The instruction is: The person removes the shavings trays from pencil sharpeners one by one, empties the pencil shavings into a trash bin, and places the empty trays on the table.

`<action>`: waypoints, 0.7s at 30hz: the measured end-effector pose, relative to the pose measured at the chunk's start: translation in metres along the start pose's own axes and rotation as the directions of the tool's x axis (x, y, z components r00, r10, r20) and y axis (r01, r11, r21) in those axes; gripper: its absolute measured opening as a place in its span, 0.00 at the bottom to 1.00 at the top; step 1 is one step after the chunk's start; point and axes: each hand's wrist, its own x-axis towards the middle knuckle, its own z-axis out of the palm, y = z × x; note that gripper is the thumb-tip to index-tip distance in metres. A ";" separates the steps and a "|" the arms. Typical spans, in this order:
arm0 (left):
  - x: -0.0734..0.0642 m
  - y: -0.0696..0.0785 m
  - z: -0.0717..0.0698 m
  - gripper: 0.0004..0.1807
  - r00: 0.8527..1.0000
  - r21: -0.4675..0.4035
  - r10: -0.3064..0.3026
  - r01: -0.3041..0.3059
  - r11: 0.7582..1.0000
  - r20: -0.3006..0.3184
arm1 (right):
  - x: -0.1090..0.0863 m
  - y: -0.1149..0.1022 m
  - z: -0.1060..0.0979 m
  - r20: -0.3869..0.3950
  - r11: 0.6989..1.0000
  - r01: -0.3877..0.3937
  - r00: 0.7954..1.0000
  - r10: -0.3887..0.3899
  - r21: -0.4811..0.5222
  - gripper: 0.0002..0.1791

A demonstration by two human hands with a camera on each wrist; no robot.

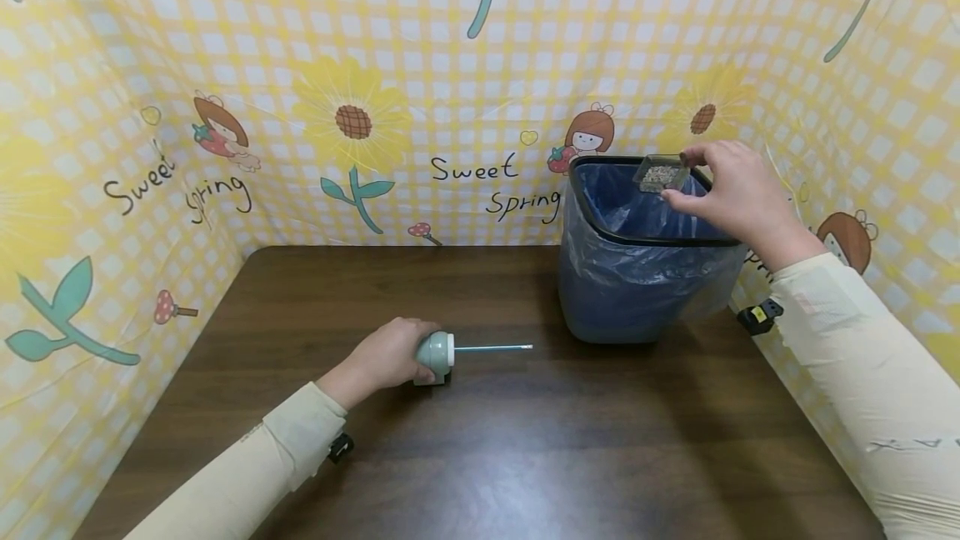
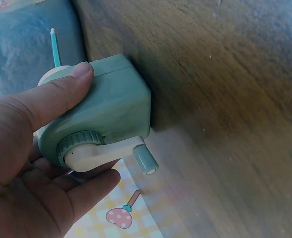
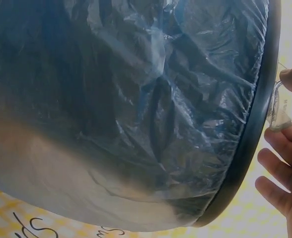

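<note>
Head view, left hand: the left hand point(image 1: 390, 354) grasps a green sharpener point(image 1: 432, 353) at the left-middle part of the desk point(image 1: 337, 290); whether its base touches the wood, I cannot tell.
Head view, pencil: a turquoise pencil point(image 1: 491, 348) comes out from its white front, pointing toward the bin point(image 1: 630, 294).
Head view, right hand: the right hand point(image 1: 738, 194) pinches a small clear container point(image 1: 653, 188) over the bin's open top; greyish shavings point(image 1: 662, 174) lie inside the container.
Head view, bin: it stands at the back right, with a black rim and a transparent liner.
Left wrist view, fingers: the thumb presses on the sharpener's body, other fingers are on its opposite side; the pale crank point(image 2: 104, 154) with green knob is free of them.
Right wrist view, fingers: thumb and forefinger hold the container's edge beyond the rim, which partly hides it; the other fingers are apart from it.
</note>
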 end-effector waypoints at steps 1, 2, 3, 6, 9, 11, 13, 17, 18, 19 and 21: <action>0.000 0.000 0.000 0.40 1.000 0.000 0.003 -0.003 1.000 -0.002 | 0.000 0.000 0.000 0.003 1.000 0.005 1.000 -0.005 -0.011 0.34; 0.000 0.000 0.000 0.40 1.000 -0.002 0.003 -0.003 1.000 -0.001 | 0.000 0.001 0.000 0.005 1.000 0.010 1.000 -0.010 -0.020 0.34; 0.000 0.000 0.000 0.40 1.000 -0.001 0.003 -0.003 1.000 -0.001 | 0.000 0.001 0.000 0.006 0.999 0.017 1.000 -0.017 -0.032 0.34; 0.001 0.000 -0.001 0.40 1.000 -0.003 0.003 -0.003 1.000 0.001 | 0.000 0.001 0.001 -0.002 0.997 0.041 0.999 -0.041 -0.058 0.34; 0.001 -0.001 0.000 0.40 1.000 -0.004 0.000 0.000 1.000 0.000 | 0.000 0.000 0.001 -0.010 0.995 0.062 0.998 -0.063 -0.077 0.33; 0.001 -0.001 0.001 0.41 1.000 -0.004 0.001 -0.001 1.000 -0.003 | 0.000 0.000 0.001 -0.012 0.994 0.073 0.997 -0.074 -0.085 0.33; 0.000 -0.002 0.001 0.41 1.000 -0.004 0.002 -0.002 1.000 -0.005 | -0.001 0.000 0.001 -0.013 0.992 0.085 0.996 -0.086 -0.095 0.33; 0.001 -0.002 0.001 0.41 1.000 -0.004 0.008 -0.008 1.000 -0.008 | -0.001 0.002 0.003 -0.022 0.987 0.109 0.993 -0.112 -0.120 0.32; 0.001 -0.001 0.000 0.41 1.000 -0.003 0.009 -0.009 1.000 -0.007 | -0.001 0.002 0.003 -0.024 0.985 0.114 0.993 -0.118 -0.128 0.32; 0.001 -0.001 0.000 0.41 1.000 -0.003 0.010 -0.010 1.000 -0.007 | -0.001 0.003 0.004 -0.026 0.984 0.118 0.992 -0.123 -0.135 0.32; 0.001 -0.001 0.000 0.41 1.000 -0.003 0.009 -0.009 1.000 -0.007 | -0.001 0.004 0.004 -0.028 0.981 0.127 0.991 -0.132 -0.148 0.32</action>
